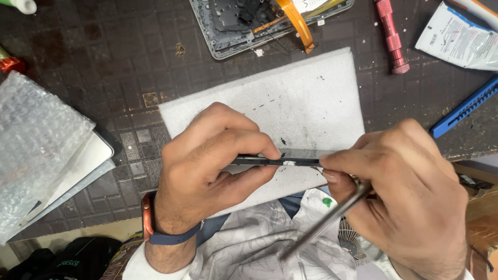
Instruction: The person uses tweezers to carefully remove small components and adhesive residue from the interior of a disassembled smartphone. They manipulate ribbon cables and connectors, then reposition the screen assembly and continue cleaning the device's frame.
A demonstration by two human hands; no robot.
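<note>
Thin dark strip part (275, 162), edge-on, is pinched between both hands over the near edge of the white foam pad (311, 98). Left hand (207, 166), wearing a wristband, clamps its left end between thumb and fingers. Right hand (404, 181) pinches the right end and also grips metal tweezers (327, 220), angled down toward the person. Opened laptop chassis (249, 26) sits at the table's far edge, red tool (391, 36) and blue tool (464, 108) toward the right.
</note>
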